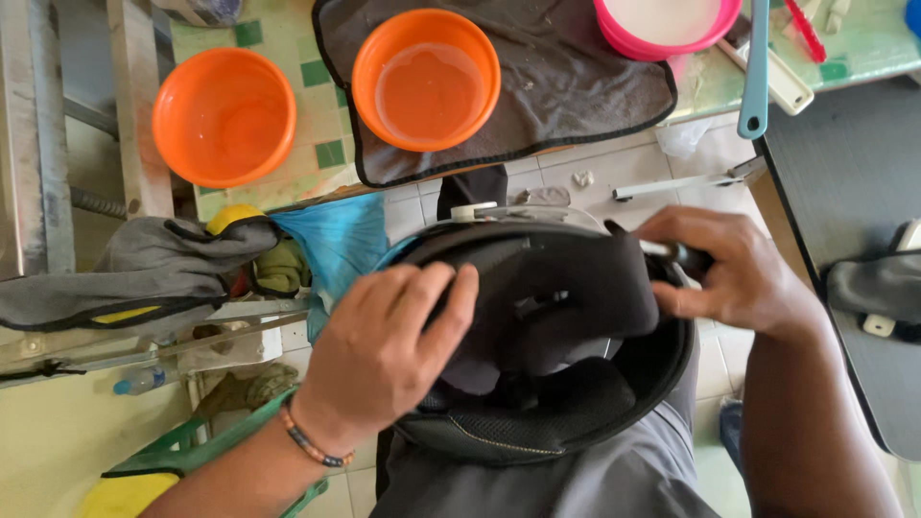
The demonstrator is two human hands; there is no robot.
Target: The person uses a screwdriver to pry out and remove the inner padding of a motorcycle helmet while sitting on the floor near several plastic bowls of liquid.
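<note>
A black helmet (pixel 576 403) rests upside down on my lap, its dark padded lining (pixel 566 288) facing up. My left hand (pixel 389 350) grips the lining's left side, fingers pressed over the padding. My right hand (pixel 734 273) is at the helmet's right rim, closed around a thin dark-handled tool (pixel 676 254) whose tip goes under the lining's edge. A beaded bracelet (pixel 312 441) circles my left wrist.
Two orange bowls (pixel 224 115) (pixel 427 79) with liquid stand on a tiled table, one on a dark cloth (pixel 576 86). A pink basin (pixel 667 24) and a light blue handle (pixel 756 67) lie at the back right. Grey and blue cloths (pixel 144 269) hang left. A dark surface (pixel 854 173) is at the right.
</note>
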